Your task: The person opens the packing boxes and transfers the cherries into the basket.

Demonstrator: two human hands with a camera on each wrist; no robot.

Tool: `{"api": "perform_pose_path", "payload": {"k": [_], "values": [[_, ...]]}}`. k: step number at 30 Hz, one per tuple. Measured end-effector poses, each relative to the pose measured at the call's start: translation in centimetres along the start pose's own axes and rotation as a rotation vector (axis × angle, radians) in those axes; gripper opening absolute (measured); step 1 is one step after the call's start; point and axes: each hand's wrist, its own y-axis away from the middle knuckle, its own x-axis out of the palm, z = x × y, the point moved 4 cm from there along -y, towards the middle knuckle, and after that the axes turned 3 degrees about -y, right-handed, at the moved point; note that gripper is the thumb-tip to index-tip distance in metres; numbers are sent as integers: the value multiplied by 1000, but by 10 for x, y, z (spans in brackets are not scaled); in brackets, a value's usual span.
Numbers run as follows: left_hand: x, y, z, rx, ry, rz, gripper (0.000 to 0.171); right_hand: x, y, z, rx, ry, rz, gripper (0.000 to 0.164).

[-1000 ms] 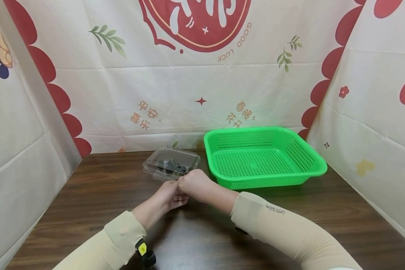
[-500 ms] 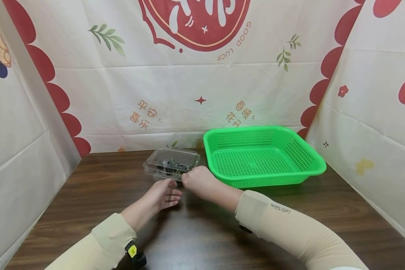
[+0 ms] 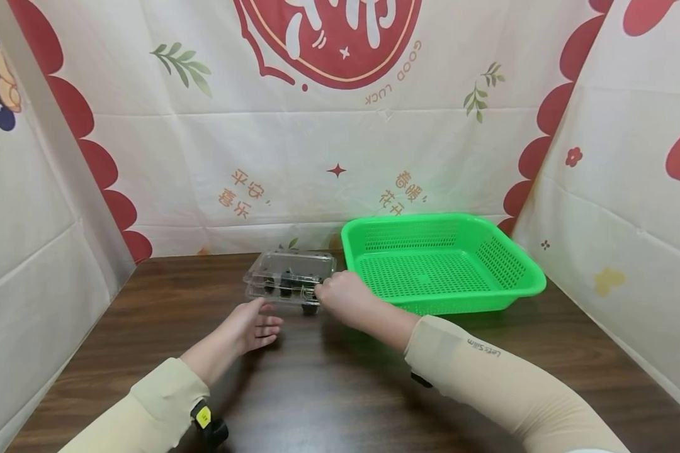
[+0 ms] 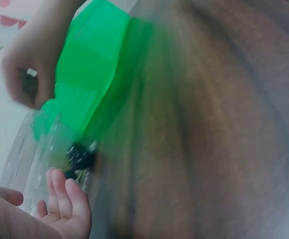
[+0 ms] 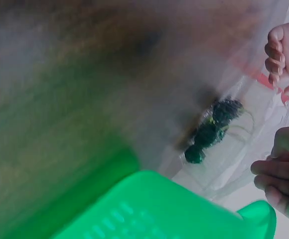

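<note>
A clear plastic clamshell box (image 3: 283, 261) stands on the table towards the back. Dark, bumpy fruits (image 5: 212, 127) with thin green stems show through its walls. At the box's front right corner, my right hand (image 3: 348, 300) pinches the lid's edge between thumb and curled fingers, and the lid's front edge stands a little above the base. My left hand (image 3: 252, 327) is just in front of the box's left side, palm turned inward, fingers loosely spread and holding nothing. In the left wrist view, the fingers (image 4: 67, 194) lie close to the box.
Right of the box stands a green perforated plastic basket (image 3: 425, 305), close to my right hand. The brown wooden table (image 3: 340, 402) meets printed white cloth walls (image 3: 294, 145) at the back and sides.
My left hand has drawn back to the left, away from the right hand. The right hand has shifted slightly right and up, and the lid's front edge has risen.
</note>
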Motion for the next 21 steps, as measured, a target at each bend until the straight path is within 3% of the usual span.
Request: {"api": "perform_pose_path", "payload": {"k": [7, 13, 21], "values": [[-15, 0, -5, -35, -52, -13, 59, -8, -1, -13, 20, -34, 19, 21], [-27, -4, -7, -5, -83, -28, 58, -14, -2, -25, 88, -108, -27, 26], [-37, -8, -9, 52, -88, -52, 54, -21, -7, -41, 189, -239, 42, 40]]}}
